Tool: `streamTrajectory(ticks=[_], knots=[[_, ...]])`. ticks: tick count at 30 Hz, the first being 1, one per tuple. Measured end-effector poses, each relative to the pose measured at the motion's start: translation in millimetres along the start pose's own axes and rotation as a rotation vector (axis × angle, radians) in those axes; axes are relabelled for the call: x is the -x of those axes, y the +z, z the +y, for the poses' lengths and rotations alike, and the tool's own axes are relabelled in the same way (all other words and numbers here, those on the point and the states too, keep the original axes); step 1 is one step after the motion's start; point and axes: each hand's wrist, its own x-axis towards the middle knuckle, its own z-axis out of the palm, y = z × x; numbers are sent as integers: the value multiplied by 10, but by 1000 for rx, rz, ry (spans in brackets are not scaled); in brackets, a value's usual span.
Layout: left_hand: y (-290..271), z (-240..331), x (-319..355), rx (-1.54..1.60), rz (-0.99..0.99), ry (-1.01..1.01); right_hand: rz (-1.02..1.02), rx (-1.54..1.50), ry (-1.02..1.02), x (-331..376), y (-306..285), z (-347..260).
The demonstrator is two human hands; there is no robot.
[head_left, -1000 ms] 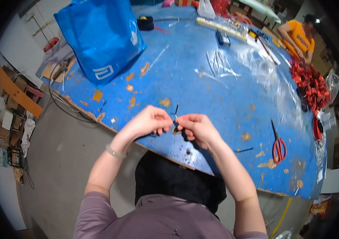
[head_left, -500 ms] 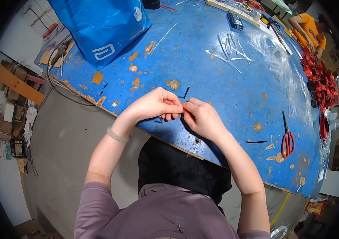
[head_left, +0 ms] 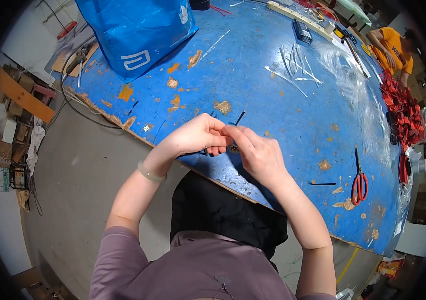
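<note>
My left hand (head_left: 195,135) and my right hand (head_left: 260,152) meet above the near edge of the blue table (head_left: 273,115). Both are closed, thumbs and fingers pinched together at the tips. Whatever they grip is mostly hidden by the fingers; small dark bits show beneath the left fingers. A thin black stick-like piece (head_left: 240,118) shows just beyond the joined fingertips; whether it is held or lies on the table, I cannot tell. To the right of my right hand, a short black strip (head_left: 321,184) lies flat on the table, with red-handled scissors (head_left: 358,180) farther right.
A large blue bag (head_left: 138,40) stands at the back left. Clear strips (head_left: 295,65) and crumpled clear plastic film (head_left: 358,95) lie toward the right. Beyond are a power strip (head_left: 300,20), red ribbon-like bundles (head_left: 400,110) and a person in orange (head_left: 395,50).
My right hand has turned slightly, and its index finger now reaches over the left fingertips. The black piece beyond the fingers leans more to the right. The whole view has shifted a little.
</note>
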Motion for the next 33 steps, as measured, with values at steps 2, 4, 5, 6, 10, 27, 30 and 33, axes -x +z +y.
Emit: streamTrajectory(ticks=[2,4,5,6,10,27,30,33], knots=[[-4,7,10,37,-17,-9,-48,-13,49,0,57,2],[0,10,9,57,-25,-5,-52,-77,90,23,115,58],[4,6,8,64,-8,-2,-54,-145,136,32,140,90],[8,4,3,70,9,2,-57,-213,182,27,142,112],[27,3,-2,105,63,5,10,-210,173,-9,114,109],[86,-29,1,116,150,53,57,-169,293,4,148,48],[42,-41,-35,157,136,48,39,-250,328,-35,156,93],[53,-44,-56,266,158,36,8,-371,431,-44,159,74]])
